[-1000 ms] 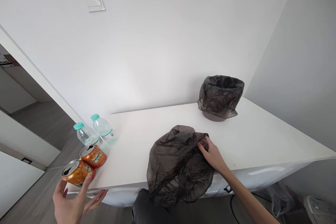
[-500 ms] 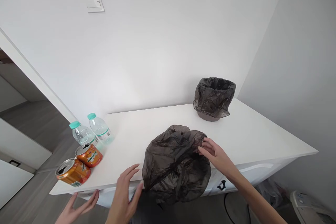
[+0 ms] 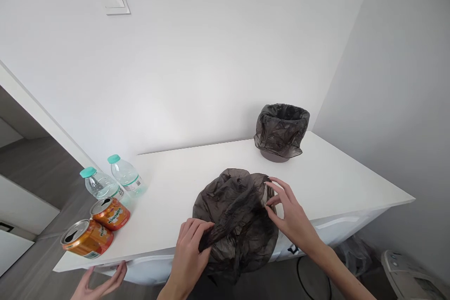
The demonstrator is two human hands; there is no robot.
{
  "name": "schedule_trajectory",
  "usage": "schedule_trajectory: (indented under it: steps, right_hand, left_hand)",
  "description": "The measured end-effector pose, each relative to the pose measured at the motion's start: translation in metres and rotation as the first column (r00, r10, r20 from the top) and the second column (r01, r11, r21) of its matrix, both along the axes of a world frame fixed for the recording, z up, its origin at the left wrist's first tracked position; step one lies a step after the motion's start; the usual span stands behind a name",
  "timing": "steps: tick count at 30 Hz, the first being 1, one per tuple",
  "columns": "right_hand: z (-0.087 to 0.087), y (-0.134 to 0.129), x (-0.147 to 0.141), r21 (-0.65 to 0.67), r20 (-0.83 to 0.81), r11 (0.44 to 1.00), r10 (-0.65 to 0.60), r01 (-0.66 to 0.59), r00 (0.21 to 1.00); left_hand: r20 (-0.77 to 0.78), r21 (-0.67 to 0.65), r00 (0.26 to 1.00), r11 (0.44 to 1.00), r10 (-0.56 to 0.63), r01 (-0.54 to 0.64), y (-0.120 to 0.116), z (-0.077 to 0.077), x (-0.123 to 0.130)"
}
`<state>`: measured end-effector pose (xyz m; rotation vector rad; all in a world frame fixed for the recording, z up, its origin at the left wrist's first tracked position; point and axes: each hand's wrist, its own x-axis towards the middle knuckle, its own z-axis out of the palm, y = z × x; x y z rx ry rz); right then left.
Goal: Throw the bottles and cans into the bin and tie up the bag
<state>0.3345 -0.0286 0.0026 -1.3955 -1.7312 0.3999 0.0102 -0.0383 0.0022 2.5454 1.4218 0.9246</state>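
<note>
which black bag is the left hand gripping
The nearer bag, hanging partly off the table; the left hand grips its left side. The other bag covers a container by the wall.

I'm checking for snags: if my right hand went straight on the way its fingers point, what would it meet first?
The loose black bag, most likely: your right hand appears to touch its edge. Past it in the picture lies the white tabletop, though depth is hard to judge.

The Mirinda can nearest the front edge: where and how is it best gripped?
Probably around its side wall, coming from the front. The near Mirinda can stands upright, its opened top facing up, while the other Mirinda can stands close behind it, to the right.
</note>
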Motion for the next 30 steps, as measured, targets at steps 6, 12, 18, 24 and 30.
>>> schedule_trajectory:
  steps: [6,12,18,24,30]
  right_hand:
    - [-0.001,0.006,-0.013,0.076,0.255,0.994,0.056,-0.077,0.965]
    - [0.011,-0.005,-0.007,0.116,0.273,0.989,0.062,-0.096,0.96]
    - [0.013,-0.035,0.007,-0.086,0.255,0.976,0.218,-0.202,0.942]
    - [-0.023,-0.023,0.032,-0.171,0.267,0.968,0.226,-0.184,0.937]
    - [-0.029,-0.022,0.008,-0.046,0.2,0.999,0.001,0.008,0.98]
  left_hand:
    - [-0.084,-0.034,0.932,0.936,-0.352,0.35,-0.023,0.025,0.007]
    - [0.081,-0.126,0.956,0.948,-0.283,0.291,0.007,0.032,0.005]
    - [-0.133,-0.177,0.986,0.981,-0.098,0.074,0.061,0.011,0.007]
    - [-0.316,-0.13,0.948,0.992,-0.03,-0.012,0.074,-0.026,0.002]
    - [-0.185,0.088,0.934,0.952,0.304,-0.292,0.062,-0.021,-0.009]
